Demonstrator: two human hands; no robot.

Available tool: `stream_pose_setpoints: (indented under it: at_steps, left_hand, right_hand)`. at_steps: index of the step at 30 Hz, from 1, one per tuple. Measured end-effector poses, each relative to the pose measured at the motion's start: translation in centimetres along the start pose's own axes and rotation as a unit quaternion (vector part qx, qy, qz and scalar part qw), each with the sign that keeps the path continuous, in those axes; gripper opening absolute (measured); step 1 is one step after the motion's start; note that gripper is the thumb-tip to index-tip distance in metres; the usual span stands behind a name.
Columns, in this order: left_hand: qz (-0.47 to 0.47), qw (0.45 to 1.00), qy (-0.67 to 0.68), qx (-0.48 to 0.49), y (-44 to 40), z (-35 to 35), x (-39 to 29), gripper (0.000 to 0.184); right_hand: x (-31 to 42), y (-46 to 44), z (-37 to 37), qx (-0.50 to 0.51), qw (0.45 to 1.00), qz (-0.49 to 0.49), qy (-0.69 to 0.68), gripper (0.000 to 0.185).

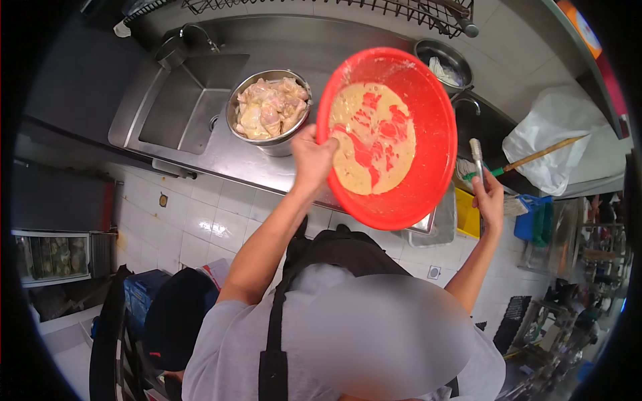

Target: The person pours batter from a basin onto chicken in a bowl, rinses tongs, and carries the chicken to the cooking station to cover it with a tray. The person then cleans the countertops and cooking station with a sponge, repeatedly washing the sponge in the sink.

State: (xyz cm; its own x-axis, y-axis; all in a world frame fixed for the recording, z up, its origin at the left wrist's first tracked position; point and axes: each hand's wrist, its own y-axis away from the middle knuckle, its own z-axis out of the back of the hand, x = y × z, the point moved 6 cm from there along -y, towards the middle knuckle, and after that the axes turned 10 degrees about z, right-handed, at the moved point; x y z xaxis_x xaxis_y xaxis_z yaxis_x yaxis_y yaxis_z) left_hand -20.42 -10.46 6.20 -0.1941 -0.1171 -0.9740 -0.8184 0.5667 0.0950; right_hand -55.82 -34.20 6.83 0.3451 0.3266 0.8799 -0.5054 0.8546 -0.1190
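A large red bowl (pixel 435 144) is tilted so that its inside faces the camera, with beige batter (pixel 384 180) streaked over its bottom. My left hand (pixel 315 159) grips the bowl's left rim. To the right of the bowl, apart from it, my right hand (pixel 489 197) is closed on a metal tool (pixel 477 157) whose upper end is coated with batter. Left of the bowl, a round steel pot (pixel 274 145) full of raw, coated meat pieces (pixel 271 110) stands on the steel counter (pixel 231 157).
A sink (pixel 177 110) with a faucet lies to the left. Behind the bowl stands a metal pan (pixel 461 65) holding a white cloth. At the right are a clear plastic bag (pixel 545 134), a wooden-handled brush (pixel 545 152) and a yellow container (pixel 467 212). Another person's dark cap (pixel 175 321) shows at lower left.
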Motion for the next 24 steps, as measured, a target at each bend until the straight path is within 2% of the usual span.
stream_pose_setpoints:
  at_steps: [1,5,8,13,17,21,22,24]
  left_hand:
    - [-0.015,1.000,-0.002,-0.013,0.5,0.6,-2.0,0.019]
    - [-0.073,0.996,0.029,-0.034,4.1,4.8,-11.0,0.022]
    - [-0.104,0.991,0.019,-0.075,7.0,10.8,-16.2,0.025]
    - [-0.176,0.968,0.006,-0.181,13.2,21.0,-22.5,0.022]
    - [-0.241,0.946,-0.003,-0.219,15.1,29.0,-24.6,0.025]
    - [-0.327,0.910,-0.013,-0.254,16.6,35.2,-26.7,0.029]
    - [-0.275,0.919,-0.014,-0.283,17.8,34.7,-26.0,0.028]
    - [-0.284,0.906,-0.020,-0.313,18.4,36.9,-26.4,0.027]
  right_hand:
    - [-0.8,-0.1,0.7,-0.017,1.000,0.000,-0.017,0.050]
    - [-0.9,-1.0,-0.5,0.032,0.998,0.033,-0.039,0.046]
    - [0.6,-1.9,-4.2,0.105,0.985,0.026,-0.134,0.047]
    - [7.7,-4.3,-14.1,0.272,0.914,0.097,-0.286,0.025]
    - [15.1,-7.6,-24.5,0.355,0.861,0.119,-0.345,0.025]
    - [19.1,-14.2,-34.1,0.287,0.909,0.139,-0.270,0.028]
    - [16.0,-13.6,-33.1,0.295,0.930,0.081,-0.205,0.029]
    - [15.3,-14.4,-35.7,0.292,0.941,0.068,-0.157,0.032]
